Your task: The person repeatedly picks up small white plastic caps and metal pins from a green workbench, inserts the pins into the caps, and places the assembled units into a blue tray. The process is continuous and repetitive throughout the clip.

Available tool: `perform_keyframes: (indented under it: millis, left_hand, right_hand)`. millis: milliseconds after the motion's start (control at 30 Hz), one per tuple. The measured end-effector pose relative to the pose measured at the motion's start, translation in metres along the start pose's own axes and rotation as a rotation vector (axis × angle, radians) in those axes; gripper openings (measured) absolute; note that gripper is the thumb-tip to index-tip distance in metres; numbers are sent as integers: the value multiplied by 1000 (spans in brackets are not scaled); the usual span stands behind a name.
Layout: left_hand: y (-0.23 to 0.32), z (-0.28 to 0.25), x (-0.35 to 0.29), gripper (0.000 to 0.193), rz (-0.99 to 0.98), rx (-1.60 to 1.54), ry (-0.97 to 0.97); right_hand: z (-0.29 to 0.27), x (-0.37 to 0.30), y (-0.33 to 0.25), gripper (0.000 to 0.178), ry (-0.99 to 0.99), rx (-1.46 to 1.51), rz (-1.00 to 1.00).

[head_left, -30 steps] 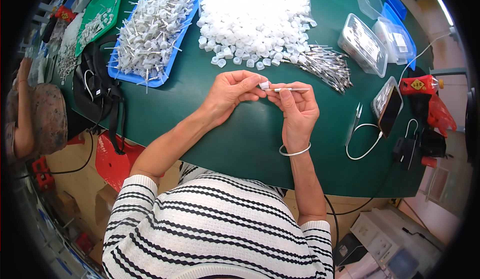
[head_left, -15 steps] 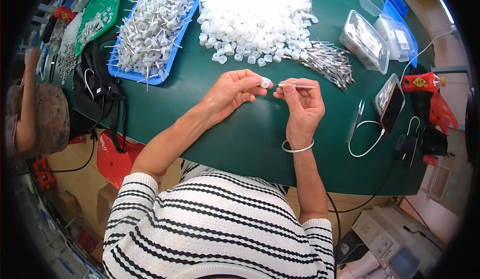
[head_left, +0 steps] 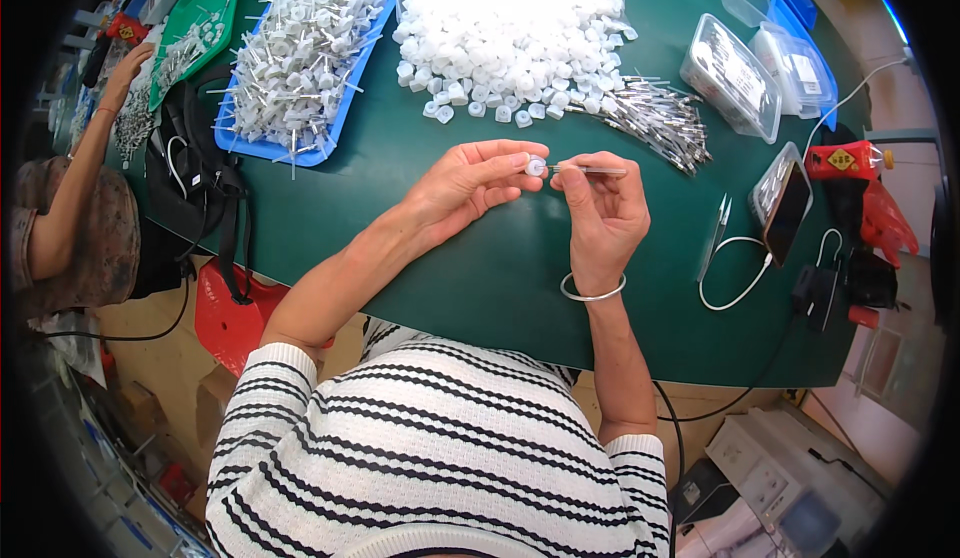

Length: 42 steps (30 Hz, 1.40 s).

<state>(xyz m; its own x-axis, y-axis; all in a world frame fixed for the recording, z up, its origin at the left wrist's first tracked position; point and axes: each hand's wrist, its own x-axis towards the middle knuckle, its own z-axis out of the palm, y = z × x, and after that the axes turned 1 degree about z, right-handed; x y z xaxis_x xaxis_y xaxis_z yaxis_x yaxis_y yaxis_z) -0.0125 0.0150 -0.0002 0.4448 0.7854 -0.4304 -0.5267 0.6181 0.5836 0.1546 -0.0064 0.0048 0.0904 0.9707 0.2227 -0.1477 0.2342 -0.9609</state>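
Head view, near to far. The person's striped top fills the lower edge, cut off by the frame. Above the green table point(head_left: 480, 288), the left hand point(head_left: 470, 183) pinches a small white round cap point(head_left: 536, 167) between thumb and fingertips, the other fingers loosely curled. The right hand point(head_left: 600, 208), a bangle at its wrist, is closed around a thin metal pin point(head_left: 592, 170) whose tip meets the cap; how they join is too small to make out. Beyond lie a heap of white caps point(head_left: 515, 33), a bundle of metal pins point(head_left: 655, 118) touching it, and a blue tray point(head_left: 300, 58) of assembled pieces. A second person's arm point(head_left: 75, 173) shows at the left rim, mostly hidden.
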Motion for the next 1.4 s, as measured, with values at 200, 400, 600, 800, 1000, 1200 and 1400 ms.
perform_keyframes:
  millis: [200, 400, 600, 800, 1000, 1200, 1400]
  left_hand:
    - [-1, -1, 0, 30, -5, 24, -17]
    - [-1, -1, 0, 30, -5, 25, -20]
    - [0, 0, 1, 29, -13, -11, -14]
    - [-2, -2, 1, 29, -20, -37, -13]
    - [-1, -1, 1, 28, -5, -16, -17]
    - [-2, -3, 1, 27, 18, 28, -2]
    - [-2, -3, 0, 25, 27, 30, 3]
  right_hand:
    - [0, 0, 0, 14, -6, -35, 0]
    - [1, 0, -1, 13, 3, -142, -37]
    - [3, 0, -3, 13, 22, -221, -68]
    - [2, 0, -1, 13, 30, -292, -119]
    - [3, 1, -2, 14, 28, -313, -143]
    - [2, 2, -2, 15, 9, -361, -184]
    - [1, 3, -4, 16, -34, -438, -249]
